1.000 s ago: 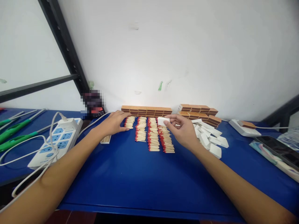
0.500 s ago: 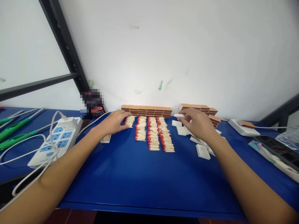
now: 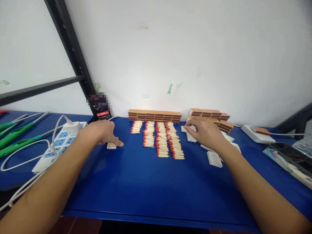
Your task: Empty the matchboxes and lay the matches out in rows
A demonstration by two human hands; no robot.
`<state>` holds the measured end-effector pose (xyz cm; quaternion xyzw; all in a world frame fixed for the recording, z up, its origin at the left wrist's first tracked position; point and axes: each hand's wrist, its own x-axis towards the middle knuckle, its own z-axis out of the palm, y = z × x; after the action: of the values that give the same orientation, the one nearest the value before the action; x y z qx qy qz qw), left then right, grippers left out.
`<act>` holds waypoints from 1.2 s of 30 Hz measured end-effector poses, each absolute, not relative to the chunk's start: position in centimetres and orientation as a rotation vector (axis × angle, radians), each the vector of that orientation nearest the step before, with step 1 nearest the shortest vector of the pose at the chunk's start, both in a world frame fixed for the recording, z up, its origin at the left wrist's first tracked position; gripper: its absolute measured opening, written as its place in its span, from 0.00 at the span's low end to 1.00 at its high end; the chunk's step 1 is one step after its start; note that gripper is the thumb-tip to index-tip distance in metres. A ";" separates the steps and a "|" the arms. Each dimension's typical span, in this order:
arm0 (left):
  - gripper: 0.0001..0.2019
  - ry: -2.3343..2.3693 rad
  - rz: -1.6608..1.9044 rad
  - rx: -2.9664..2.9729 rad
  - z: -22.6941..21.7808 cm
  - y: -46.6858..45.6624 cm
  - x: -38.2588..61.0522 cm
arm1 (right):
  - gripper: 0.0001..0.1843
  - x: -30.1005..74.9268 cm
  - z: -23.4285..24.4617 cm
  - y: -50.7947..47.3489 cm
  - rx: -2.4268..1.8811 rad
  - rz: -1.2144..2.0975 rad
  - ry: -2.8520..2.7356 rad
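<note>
My left hand (image 3: 101,131) is open over a small white matchbox tray (image 3: 111,146) filled with matchsticks. Its thumb reaches out past the tray's right side; the other fingers curl down at the left and are partly hidden. My right hand (image 3: 202,130) pinches thumb and fingertips together at the edge of a white matchbox tray (image 3: 183,129), low over the table. More white trays (image 3: 214,159) lie under and beside that hand, partly covered by it. Between the hands, red-tipped matches (image 3: 162,139) lie in several columns of uneven length.
Closed matchboxes (image 3: 154,115) stand stacked along the wall, with another stack (image 3: 209,113) behind my right hand. A power strip (image 3: 58,143) with cables is at left, near green-handled tools (image 3: 19,146). A white block (image 3: 258,135) and a phone (image 3: 292,157) sit at right.
My left hand has moved left, from the shortest match column to the filled tray. My right hand, holding a raised white tray before, is now lower among the trays.
</note>
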<state>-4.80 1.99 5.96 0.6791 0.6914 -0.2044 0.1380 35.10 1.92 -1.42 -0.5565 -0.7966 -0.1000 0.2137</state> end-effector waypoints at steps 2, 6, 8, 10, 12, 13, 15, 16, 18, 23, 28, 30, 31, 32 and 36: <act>0.27 1.948 -0.648 1.982 5.7 1.8 -3.8 | 0.13 35.0 -1.6 2.0 -1.528 -0.267 -2.211; 0.16 1.747 -0.563 2.258 4.6 1.7 -2.7 | 0.13 35.1 -1.9 2.1 -1.504 -0.268 -2.200; 0.15 1.663 -0.483 2.385 3.9 1.7 -2.3 | 0.13 35.2 -1.9 2.2 -1.498 -0.259 -2.197; 0.17 1.618 -0.428 2.430 3.4 1.7 -2.0 | 0.13 35.2 -2.0 2.2 -1.500 -0.248 -2.199; 0.20 1.584 -0.372 2.425 3.3 1.8 -2.1 | 0.13 35.2 -1.9 2.2 -1.497 -0.247 -2.202; 0.19 1.566 -0.337 2.425 3.4 1.9 -2.2 | 0.13 35.2 -1.9 2.2 -1.492 -0.252 -2.202; 0.12 1.517 -0.258 2.454 3.8 2.0 -2.8 | 0.13 35.2 -1.8 2.1 -1.475 -0.265 -2.197; 0.08 1.473 -0.223 2.479 4.0 2.1 -3.1 | 0.13 35.2 -1.8 2.1 -1.466 -0.271 -2.193; 0.19 1.355 -0.173 2.520 4.2 2.1 -3.7 | 0.13 35.2 -1.8 2.1 -1.455 -0.279 -2.188; 0.21 1.218 -0.143 2.551 3.0 2.6 -3.8 | 0.13 35.2 -1.8 2.1 -1.472 -0.271 -2.182; 0.12 1.297 -0.054 2.600 2.0 3.5 -3.2 | 0.13 35.2 -1.8 2.2 -1.478 -0.266 -2.189; 0.09 1.348 -0.031 2.691 2.0 3.7 -3.1 | 0.13 35.2 -1.8 2.2 -1.474 -0.268 -2.197; 0.08 1.366 -0.027 2.724 2.0 3.8 -3.0 | 0.13 35.2 -1.8 2.2 -1.473 -0.270 -2.197; 0.09 1.376 -0.023 2.745 1.9 3.8 -2.9 | 0.13 35.2 -1.7 2.2 -1.474 -0.275 -2.195; 0.06 1.383 -0.010 2.770 1.4 3.9 -2.7 | 0.13 35.1 -1.7 2.1 -1.472 -0.274 -2.181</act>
<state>-2.73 3.94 1.44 0.8944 0.4466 -0.0032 0.0229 35.14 2.08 -1.66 -0.5395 -0.7991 -0.1006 0.2456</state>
